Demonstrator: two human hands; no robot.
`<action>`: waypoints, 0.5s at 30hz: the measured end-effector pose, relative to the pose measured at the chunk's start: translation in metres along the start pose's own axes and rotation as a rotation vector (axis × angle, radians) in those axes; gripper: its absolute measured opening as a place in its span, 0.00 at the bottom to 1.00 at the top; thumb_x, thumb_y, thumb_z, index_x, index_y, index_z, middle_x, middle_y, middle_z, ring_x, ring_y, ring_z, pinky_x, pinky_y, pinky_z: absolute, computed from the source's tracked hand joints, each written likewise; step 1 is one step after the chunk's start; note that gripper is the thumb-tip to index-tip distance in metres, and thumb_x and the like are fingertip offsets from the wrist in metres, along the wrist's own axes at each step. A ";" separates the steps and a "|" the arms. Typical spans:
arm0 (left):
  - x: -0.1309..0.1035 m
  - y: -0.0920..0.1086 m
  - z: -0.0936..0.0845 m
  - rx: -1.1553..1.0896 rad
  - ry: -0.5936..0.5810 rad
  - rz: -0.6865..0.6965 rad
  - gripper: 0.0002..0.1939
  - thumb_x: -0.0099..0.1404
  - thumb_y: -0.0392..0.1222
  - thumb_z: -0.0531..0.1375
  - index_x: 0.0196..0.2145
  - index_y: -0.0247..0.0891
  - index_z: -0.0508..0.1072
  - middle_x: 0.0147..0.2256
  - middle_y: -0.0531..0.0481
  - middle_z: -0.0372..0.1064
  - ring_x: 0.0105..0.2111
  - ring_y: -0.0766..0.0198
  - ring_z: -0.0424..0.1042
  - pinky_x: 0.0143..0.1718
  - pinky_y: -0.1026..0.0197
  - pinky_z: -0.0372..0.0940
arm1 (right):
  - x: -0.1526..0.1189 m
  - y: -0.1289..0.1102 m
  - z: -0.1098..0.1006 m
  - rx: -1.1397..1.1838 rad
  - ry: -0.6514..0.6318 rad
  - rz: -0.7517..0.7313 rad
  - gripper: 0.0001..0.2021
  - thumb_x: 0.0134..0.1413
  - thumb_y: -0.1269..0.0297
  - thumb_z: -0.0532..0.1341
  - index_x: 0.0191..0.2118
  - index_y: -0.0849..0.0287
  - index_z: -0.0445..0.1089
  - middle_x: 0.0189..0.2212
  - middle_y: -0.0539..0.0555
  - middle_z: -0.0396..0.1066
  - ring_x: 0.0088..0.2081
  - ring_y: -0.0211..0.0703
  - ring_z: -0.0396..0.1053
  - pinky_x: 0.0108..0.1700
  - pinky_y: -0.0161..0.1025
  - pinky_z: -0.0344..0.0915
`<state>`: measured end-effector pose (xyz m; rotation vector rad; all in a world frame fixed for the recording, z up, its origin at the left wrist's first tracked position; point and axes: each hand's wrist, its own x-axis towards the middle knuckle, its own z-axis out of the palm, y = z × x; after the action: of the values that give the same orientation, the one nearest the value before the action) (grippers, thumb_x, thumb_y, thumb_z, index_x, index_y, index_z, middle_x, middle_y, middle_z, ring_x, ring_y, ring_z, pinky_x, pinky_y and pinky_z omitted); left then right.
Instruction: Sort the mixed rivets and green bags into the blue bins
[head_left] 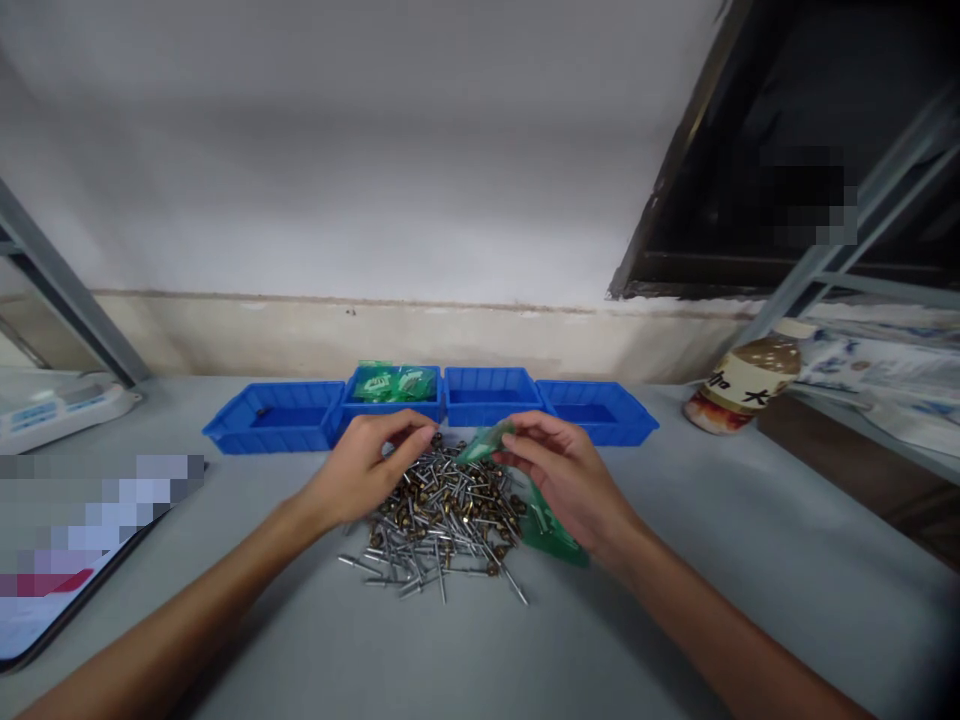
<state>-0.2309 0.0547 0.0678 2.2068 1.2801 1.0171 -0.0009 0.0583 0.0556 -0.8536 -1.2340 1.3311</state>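
A pile of silver pop rivets and bronze-coloured screws [442, 510] lies on the grey table between my hands. My left hand [369, 462] hovers at the pile's upper left, thumb and forefinger pinched together; whatever is between them is too small to make out. In my right hand [566, 465] a small green plastic bag [484, 443] is pinched between thumb and fingers, above the pile's upper right. Another green bag [553, 535], with silver pieces showing inside, lies on the table under my right hand, partly hidden by it.
Behind the pile stand several blue bins in a row: a left bin [274, 420], one holding filled green bags [394, 383], then a third bin [487, 385] and a right bin [600, 415]. A phone-like screen [82, 560], a white power strip [71, 410] and a drink bottle [750, 380] flank them.
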 end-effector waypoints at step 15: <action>-0.007 0.005 0.020 -0.622 -0.177 -0.219 0.09 0.62 0.43 0.62 0.28 0.35 0.70 0.24 0.53 0.69 0.26 0.67 0.67 0.30 0.63 0.61 | -0.002 0.008 -0.001 -0.138 -0.074 -0.061 0.06 0.50 0.68 0.64 0.32 0.49 0.79 0.36 0.49 0.75 0.39 0.39 0.70 0.42 0.39 0.66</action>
<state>-0.2153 0.0469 0.0552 1.6053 0.9351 0.9473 -0.0018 0.0572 0.0470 -0.8628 -1.4118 1.2496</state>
